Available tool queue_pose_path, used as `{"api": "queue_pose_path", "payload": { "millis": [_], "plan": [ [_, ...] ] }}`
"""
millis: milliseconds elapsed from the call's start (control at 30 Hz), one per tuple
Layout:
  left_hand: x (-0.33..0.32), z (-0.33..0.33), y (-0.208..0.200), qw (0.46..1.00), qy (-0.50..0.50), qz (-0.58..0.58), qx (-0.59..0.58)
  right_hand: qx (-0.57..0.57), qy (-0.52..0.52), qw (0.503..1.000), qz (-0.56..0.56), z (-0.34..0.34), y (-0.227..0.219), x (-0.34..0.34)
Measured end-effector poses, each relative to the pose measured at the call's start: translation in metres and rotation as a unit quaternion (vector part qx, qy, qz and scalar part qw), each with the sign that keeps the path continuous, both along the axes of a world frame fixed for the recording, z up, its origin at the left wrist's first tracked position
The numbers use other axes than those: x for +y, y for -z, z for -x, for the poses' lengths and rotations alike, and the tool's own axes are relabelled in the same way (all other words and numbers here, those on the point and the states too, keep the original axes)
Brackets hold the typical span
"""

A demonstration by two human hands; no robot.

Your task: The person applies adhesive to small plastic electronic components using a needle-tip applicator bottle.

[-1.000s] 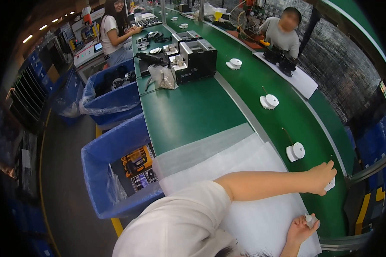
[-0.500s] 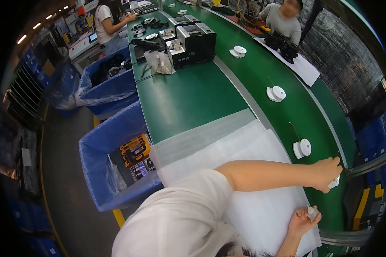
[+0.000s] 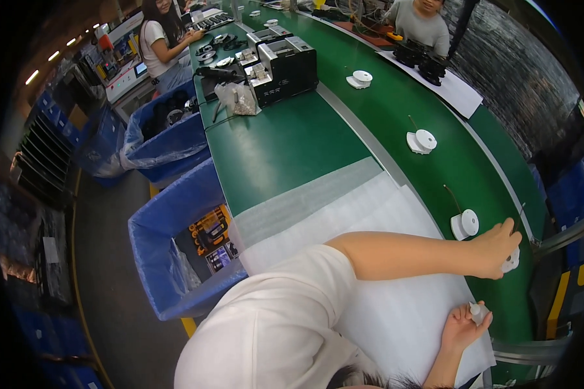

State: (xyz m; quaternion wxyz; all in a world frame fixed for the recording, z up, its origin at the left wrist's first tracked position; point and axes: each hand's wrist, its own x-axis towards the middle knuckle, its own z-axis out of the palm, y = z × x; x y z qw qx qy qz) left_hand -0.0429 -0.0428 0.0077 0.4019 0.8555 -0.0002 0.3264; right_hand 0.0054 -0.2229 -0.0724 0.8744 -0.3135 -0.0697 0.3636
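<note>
My left arm reaches across the white sheet (image 3: pixel 395 305) to the right. At the far right, over the green belt, my left hand (image 3: pixel 496 249) is closed around a white plastic part (image 3: pixel 511 260). Its fingers hide much of the part, and a thin wire rises beside them. Nearer to me, by the sheet's right edge, my right hand (image 3: pixel 462 329) has its fingers curled around a small translucent bottle (image 3: pixel 478 314) with a short nozzle. Just beyond my left hand, a white round spool-like part (image 3: pixel 465 224) with an upright wire stands on the belt.
More white parts (image 3: pixel 421 141) stand farther along the green belt (image 3: pixel 395 117). Black machines (image 3: pixel 285 71) and a bag of small pieces (image 3: pixel 240 100) occupy the bench. A lined blue bin (image 3: pixel 168 223) stands left. Two people (image 3: pixel 165 42) sit at the far end and across the belt.
The view has shifted slightly. My left hand stays closed on the white part, which shows a little more beneath the fingers. My right hand keeps its hold on the bottle.
</note>
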Motion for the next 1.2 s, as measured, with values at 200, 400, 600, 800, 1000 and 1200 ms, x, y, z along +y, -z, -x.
{"api": "queue_pose_path", "payload": {
  "millis": [200, 400, 600, 800, 1000, 1200],
  "plan": [
    [0.004, 0.015, -0.018, 0.997, 0.018, 0.033, -0.069, 0.027, -0.011, 0.999, -0.017, -0.001, 0.004, -0.002],
    [0.0, 0.022, -0.016, 0.992, 0.003, 0.023, -0.126, 0.018, -0.022, 1.0, -0.005, 0.003, 0.004, -0.003],
    [0.027, 0.011, -0.02, 0.948, -0.196, -0.159, -0.195, 0.014, -0.029, 0.999, -0.008, 0.003, 0.003, -0.001],
    [0.152, 0.055, -0.032, 0.825, -0.463, -0.228, 0.232, 0.007, -0.049, 0.999, -0.01, 0.005, 0.001, 0.004],
    [0.246, 0.173, 0.0, 0.714, -0.489, -0.243, 0.437, 0.024, -0.054, 0.998, -0.005, 0.009, 0.001, 0.007],
    [0.282, 0.209, 0.042, 0.686, -0.454, -0.124, 0.556, 0.043, -0.023, 0.999, 0.007, 0.009, 0.001, 0.0]
  ]
}}
